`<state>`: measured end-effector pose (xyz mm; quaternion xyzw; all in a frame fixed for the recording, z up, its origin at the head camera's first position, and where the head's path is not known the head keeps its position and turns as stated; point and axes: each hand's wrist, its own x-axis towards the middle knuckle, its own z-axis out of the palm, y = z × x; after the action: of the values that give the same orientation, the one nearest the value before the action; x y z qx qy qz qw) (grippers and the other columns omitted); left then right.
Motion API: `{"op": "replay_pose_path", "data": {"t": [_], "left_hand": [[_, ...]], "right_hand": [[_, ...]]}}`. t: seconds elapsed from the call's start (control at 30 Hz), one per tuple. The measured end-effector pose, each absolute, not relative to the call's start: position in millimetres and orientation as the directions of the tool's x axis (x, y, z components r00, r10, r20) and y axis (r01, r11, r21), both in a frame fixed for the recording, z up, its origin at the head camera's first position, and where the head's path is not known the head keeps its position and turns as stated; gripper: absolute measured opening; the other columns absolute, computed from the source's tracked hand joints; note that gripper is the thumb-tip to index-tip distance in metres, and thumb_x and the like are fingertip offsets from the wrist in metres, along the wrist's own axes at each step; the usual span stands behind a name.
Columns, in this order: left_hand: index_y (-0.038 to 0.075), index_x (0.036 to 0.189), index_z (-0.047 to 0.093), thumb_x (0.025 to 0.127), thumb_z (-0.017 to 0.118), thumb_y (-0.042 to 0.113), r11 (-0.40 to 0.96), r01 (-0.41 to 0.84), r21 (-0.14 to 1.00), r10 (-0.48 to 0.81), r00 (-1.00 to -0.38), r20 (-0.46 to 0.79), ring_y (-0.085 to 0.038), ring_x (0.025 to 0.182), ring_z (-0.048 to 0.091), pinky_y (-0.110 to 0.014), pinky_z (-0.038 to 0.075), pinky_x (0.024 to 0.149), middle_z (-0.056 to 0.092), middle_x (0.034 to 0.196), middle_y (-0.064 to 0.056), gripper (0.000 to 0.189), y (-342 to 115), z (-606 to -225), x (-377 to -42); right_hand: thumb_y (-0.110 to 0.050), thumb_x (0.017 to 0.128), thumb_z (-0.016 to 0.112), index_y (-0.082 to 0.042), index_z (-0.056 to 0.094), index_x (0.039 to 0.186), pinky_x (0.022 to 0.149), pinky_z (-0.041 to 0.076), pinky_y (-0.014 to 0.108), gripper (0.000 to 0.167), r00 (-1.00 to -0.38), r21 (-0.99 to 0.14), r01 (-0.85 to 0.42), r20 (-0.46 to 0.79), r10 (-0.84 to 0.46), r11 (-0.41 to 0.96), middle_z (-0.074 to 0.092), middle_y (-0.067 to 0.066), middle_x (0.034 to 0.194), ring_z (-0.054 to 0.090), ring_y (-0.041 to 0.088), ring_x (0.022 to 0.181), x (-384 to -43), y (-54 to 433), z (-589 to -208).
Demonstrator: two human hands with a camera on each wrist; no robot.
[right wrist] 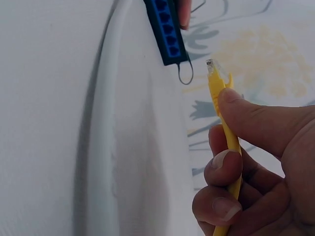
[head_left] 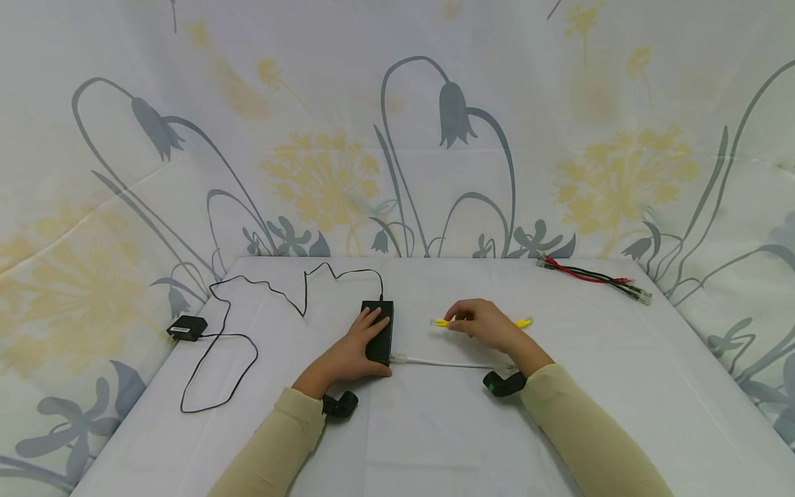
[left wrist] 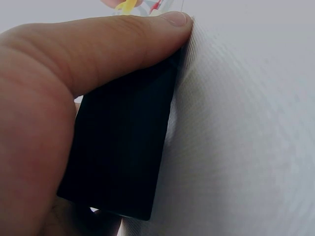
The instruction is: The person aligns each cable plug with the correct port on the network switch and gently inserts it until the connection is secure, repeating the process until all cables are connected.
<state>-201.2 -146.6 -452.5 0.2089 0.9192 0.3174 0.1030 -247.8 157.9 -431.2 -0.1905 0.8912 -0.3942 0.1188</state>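
A black network switch (head_left: 379,347) lies on the table, its row of blue ports (right wrist: 170,29) showing in the right wrist view. My left hand (head_left: 348,355) holds it, fingers spread over the top and thumb along the near end. A white network cable (head_left: 447,364) runs right from the switch's port side, near its front. My right hand (head_left: 487,326) pinches a yellow network cable (right wrist: 231,137) between thumb and fingers just behind its clear plug (right wrist: 211,65). That plug points toward the switch, with a gap between them. The yellow cable's other end sticks out past the hand.
A thin black cord (head_left: 257,352) leads from the switch's far end in loops to a black power adapter (head_left: 188,327) at the left edge. Several red and black network cables (head_left: 586,275) lie bundled at the back right. A floral curtain (head_left: 410,172) hangs behind the table.
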Motion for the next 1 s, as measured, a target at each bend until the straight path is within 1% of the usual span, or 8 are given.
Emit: {"op": "replay_pose_path", "data": {"t": [0.17,0.4,0.63,0.9,1.0], "left_hand": [[0.022,0.155,0.026,0.075,0.082,0.039,0.717,0.315,0.622,0.447,-0.893,-0.062,-0.022,0.152,-0.006,-0.056,0.022,0.116,0.006,0.165,0.004,0.099,-146,-452,-201],[0.02,0.155,0.027,0.075,0.083,0.038,0.712,0.326,0.622,0.452,-0.891,-0.051,-0.026,0.152,-0.005,-0.058,0.023,0.115,0.008,0.165,0.001,0.099,-146,-452,-200],[0.023,0.155,0.026,0.075,0.082,0.039,0.726,0.312,0.613,0.442,-0.894,-0.068,-0.022,0.152,-0.006,-0.056,0.022,0.116,0.006,0.165,0.004,0.099,-146,-453,-201],[0.023,0.155,0.027,0.075,0.083,0.038,0.727,0.31,0.612,0.44,-0.895,-0.07,-0.021,0.152,-0.006,-0.057,0.022,0.116,0.006,0.165,0.005,0.099,-146,-452,-201],[0.024,0.155,0.027,0.075,0.083,0.039,0.73,0.306,0.611,0.437,-0.896,-0.073,-0.021,0.152,-0.006,-0.057,0.022,0.116,0.006,0.165,0.005,0.099,-146,-452,-201]], "right_hand": [[-0.024,0.092,0.066,-0.017,0.07,0.103,0.066,0.049,0.03,0.014,-0.896,-0.748,-0.258,-0.05,-0.44,0.611,0.064,0.003,0.092,0.054,0.017,0.075,-245,152,-431],[-0.023,0.092,0.066,-0.017,0.07,0.103,0.064,0.049,0.03,0.013,-0.89,-0.753,-0.271,-0.041,-0.454,0.599,0.063,0.002,0.089,0.054,0.016,0.072,-242,145,-434],[-0.022,0.092,0.066,-0.018,0.07,0.102,0.063,0.047,0.03,0.011,-0.879,-0.75,-0.292,-0.033,-0.475,0.593,0.062,0.001,0.086,0.054,0.015,0.07,-239,137,-436],[-0.021,0.092,0.066,-0.02,0.07,0.1,0.067,0.046,0.028,0.009,-0.87,-0.729,-0.327,-0.016,-0.493,0.601,0.063,-0.002,0.086,0.053,0.014,0.076,-237,130,-441],[-0.021,0.092,0.066,-0.02,0.07,0.1,0.068,0.046,0.027,0.009,-0.869,-0.729,-0.335,-0.006,-0.495,0.597,0.063,-0.002,0.086,0.053,0.014,0.076,-236,128,-441]]}}
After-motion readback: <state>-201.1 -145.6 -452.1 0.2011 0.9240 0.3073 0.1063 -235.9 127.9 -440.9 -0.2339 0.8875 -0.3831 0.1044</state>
